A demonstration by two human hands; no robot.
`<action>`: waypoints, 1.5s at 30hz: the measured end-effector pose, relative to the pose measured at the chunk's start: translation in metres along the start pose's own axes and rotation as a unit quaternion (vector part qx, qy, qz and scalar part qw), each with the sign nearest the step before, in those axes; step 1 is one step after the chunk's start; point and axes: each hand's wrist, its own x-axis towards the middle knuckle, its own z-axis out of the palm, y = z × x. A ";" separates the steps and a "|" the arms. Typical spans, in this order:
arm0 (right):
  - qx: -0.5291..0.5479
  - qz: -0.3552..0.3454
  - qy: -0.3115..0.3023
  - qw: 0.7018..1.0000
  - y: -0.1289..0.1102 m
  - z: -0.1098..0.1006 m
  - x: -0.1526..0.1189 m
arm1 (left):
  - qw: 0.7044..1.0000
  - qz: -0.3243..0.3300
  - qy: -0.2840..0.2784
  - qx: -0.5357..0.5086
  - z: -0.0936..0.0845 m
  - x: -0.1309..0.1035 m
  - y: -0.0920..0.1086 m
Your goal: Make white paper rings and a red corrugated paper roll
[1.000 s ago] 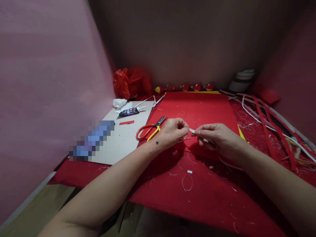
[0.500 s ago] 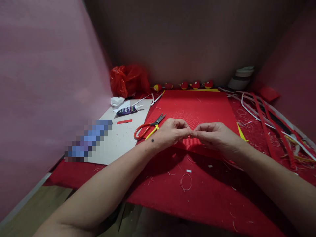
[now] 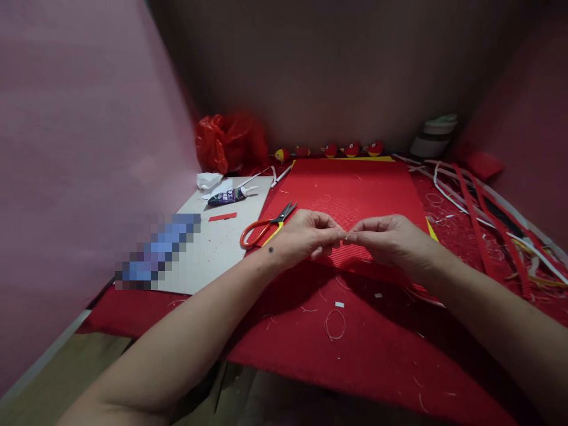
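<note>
My left hand (image 3: 316,235) and my right hand (image 3: 387,239) meet fingertip to fingertip, thumbs and forefingers pinched. A tiny pale bit shows between the tips; its kind is too small to make out. Below them lies a red corrugated sheet (image 3: 355,192) with loose threads on it. Scissors (image 3: 270,226) with red and yellow handles rest beside my left wrist, blades pointing away. Small white scraps (image 3: 339,305) and a thread loop (image 3: 334,325) lie on the red cloth nearer to me.
A grey board (image 3: 213,248) on the left holds a glue tube (image 3: 227,196), a red strip (image 3: 222,217) and crumpled white paper (image 3: 209,180). Behind are a red plastic bag (image 3: 228,142) and several red-yellow bird figures (image 3: 351,149). Red and white strips (image 3: 473,207) tangle at right.
My fingertips have drawn very slightly apart, and the pale bit between them now shows. The view has shifted a little; the things on the table lie as before.
</note>
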 end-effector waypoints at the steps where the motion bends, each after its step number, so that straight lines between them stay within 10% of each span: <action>1: -0.003 -0.002 0.002 1.000 0.000 0.000 0.000 | 1.000 0.000 0.003 0.006 0.000 0.000 0.000; 14: 0.040 -0.031 0.020 0.999 0.000 0.004 -0.002 | 0.996 -0.011 -0.034 -0.080 0.005 0.001 -0.005; 20: 0.049 -0.033 0.036 0.998 -0.003 0.003 -0.002 | 0.977 0.127 0.137 0.099 0.003 -0.003 0.000; 29: -0.030 -0.063 0.055 0.996 -0.001 0.005 0.002 | 0.872 0.268 0.157 0.378 0.014 -0.001 -0.017; 45: -0.096 -0.111 0.039 0.988 0.003 0.005 0.001 | 0.906 0.189 0.101 0.364 0.013 -0.001 -0.009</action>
